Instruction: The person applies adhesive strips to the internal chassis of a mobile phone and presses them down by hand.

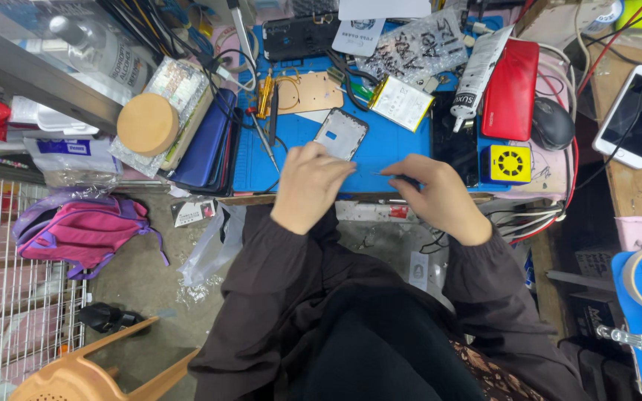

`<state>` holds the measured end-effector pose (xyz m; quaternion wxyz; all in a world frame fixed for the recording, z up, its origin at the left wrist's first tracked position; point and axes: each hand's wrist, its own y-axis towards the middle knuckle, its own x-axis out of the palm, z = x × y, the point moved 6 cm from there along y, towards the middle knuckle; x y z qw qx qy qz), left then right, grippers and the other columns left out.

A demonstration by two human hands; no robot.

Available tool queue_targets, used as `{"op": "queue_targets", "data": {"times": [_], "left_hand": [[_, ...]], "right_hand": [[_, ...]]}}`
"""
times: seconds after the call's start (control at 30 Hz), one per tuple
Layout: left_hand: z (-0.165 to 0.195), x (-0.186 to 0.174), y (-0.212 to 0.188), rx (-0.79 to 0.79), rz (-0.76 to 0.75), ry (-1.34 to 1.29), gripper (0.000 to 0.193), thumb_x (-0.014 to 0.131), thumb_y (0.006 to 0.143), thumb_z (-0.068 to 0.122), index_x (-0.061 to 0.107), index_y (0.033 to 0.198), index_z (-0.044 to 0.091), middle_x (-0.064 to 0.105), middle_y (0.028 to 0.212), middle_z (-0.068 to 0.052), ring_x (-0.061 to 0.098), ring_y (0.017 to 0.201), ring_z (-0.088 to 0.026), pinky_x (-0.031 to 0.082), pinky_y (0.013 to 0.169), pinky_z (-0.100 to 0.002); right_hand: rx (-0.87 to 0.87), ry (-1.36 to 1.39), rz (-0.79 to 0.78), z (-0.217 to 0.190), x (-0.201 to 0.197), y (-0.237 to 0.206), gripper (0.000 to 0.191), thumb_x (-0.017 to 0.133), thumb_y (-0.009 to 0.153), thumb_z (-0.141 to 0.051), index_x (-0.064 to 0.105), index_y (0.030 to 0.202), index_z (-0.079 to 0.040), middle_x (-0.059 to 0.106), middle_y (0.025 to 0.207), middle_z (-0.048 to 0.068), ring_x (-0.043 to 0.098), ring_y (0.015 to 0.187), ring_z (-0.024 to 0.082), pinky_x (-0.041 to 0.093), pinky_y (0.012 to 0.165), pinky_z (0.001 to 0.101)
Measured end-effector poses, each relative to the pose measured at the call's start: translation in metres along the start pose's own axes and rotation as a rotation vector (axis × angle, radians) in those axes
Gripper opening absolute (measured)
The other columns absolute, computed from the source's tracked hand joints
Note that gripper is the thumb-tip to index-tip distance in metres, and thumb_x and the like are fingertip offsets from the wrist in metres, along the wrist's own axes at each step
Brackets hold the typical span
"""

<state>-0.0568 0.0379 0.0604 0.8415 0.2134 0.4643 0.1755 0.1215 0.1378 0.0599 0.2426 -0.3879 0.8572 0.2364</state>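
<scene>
My left hand (307, 186) and my right hand (440, 197) meet over the near edge of a blue work mat (388, 145). Their fingertips pinch a thin, dark, needle-like piece (380, 174) between them; what it is stays too small to tell. Just beyond my left hand lies a phone back frame (341, 134) with a pale inner face. A dark phone (453, 145) lies flat beside my right hand. A flat battery (400, 102) rests farther back on the mat.
A red phone case (511, 80), black mouse (553, 124) and yellow square gadget (510, 164) sit right. A white phone (635, 113) lies on the wooden bench. Tweezers and screwdrivers (265, 137) lie left, by a round cork lid (147, 123). A pink backpack (83, 230) sits on the floor.
</scene>
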Motion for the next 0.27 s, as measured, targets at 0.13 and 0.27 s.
{"op": "queue_targets", "data": {"times": [0.13,0.27], "left_hand": [[-0.037,-0.020,-0.003,-0.205,0.065,0.123,0.013,0.076,0.095,0.020,0.079,0.088,0.009,0.074,0.086,-0.006,0.062,0.090,-0.028,0.043,0.079,-0.045],[-0.063,-0.026,0.006,-0.219,0.257,0.070,0.013,0.074,0.093,0.016,0.077,0.102,0.008,0.076,0.104,-0.008,0.064,0.103,-0.031,0.047,0.085,-0.046]], "right_hand": [[0.035,-0.050,0.094,0.003,-0.014,-0.012,0.026,0.068,0.089,0.002,0.071,0.115,-0.001,0.068,0.097,0.016,0.067,0.087,0.029,0.051,0.074,0.0358],[0.087,-0.061,0.085,0.006,-0.007,-0.014,0.035,0.061,0.092,0.005,0.068,0.126,0.000,0.065,0.101,0.018,0.065,0.088,0.030,0.050,0.074,0.0356]]}}
